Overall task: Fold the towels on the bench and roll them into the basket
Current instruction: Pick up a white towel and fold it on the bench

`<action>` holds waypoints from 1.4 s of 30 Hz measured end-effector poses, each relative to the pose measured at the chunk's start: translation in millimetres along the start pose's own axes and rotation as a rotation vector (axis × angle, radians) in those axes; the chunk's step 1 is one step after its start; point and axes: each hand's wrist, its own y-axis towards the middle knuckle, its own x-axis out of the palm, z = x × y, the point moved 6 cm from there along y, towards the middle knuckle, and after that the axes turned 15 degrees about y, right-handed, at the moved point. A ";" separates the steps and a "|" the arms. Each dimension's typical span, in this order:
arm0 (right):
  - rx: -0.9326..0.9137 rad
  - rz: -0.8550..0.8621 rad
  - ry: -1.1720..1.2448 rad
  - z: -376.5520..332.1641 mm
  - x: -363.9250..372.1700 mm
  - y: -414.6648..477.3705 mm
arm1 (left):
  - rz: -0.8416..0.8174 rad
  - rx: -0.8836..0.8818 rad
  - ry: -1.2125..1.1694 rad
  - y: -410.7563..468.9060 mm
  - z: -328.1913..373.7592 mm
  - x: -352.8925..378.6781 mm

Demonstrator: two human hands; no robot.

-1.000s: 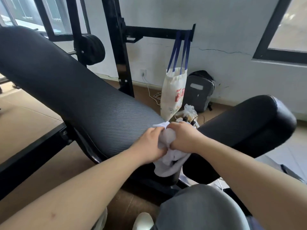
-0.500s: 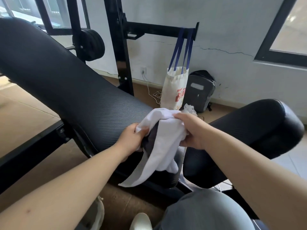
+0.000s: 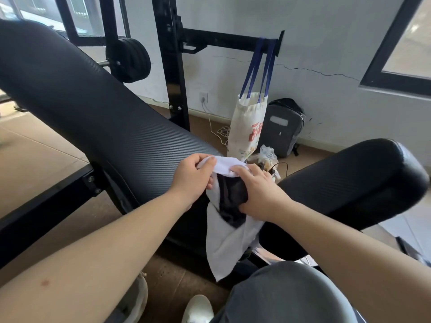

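Frame centre: your left hand pinches the top edge of the white towel, fingers closed on the cloth. Your right hand grips the same edge and a dark fold beneath. The towel hangs off the bench end, lower centre.

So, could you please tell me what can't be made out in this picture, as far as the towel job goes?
Head view only:
- Basket: not in the frame, so its place is unknown.
- White towel: its top edge is covered by the left hand and right hand.
- Dark patch at the towel: another cloth or the bench behind, cannot tell.
- Tote bag: contents hidden by its cloth.
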 end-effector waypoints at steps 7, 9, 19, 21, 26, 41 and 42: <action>-0.014 0.176 -0.075 -6.6 -42.3 10.7 | 0.168 0.020 0.000 8.6 7.9 -23.4; 0.030 0.169 -0.199 -3.5 -36.3 10.6 | 0.032 0.041 0.255 10.0 5.3 -12.8; -0.045 -0.030 -0.056 8.1 22.0 20.1 | -0.203 0.151 0.793 -4.6 -31.3 27.9; -0.093 0.013 -0.017 7.4 24.6 27.0 | -0.279 0.176 0.765 -6.5 -31.4 33.1; -0.060 0.045 0.005 6.6 22.7 35.5 | -0.244 0.211 0.670 -6.5 -21.1 20.7; -0.303 0.059 -0.021 -36.0 -3.1 50.2 | -0.012 0.359 0.977 21.2 6.6 -33.5; -0.301 0.058 -0.023 -36.8 -6.6 50.2 | 0.002 0.341 0.950 26.0 10.7 -39.1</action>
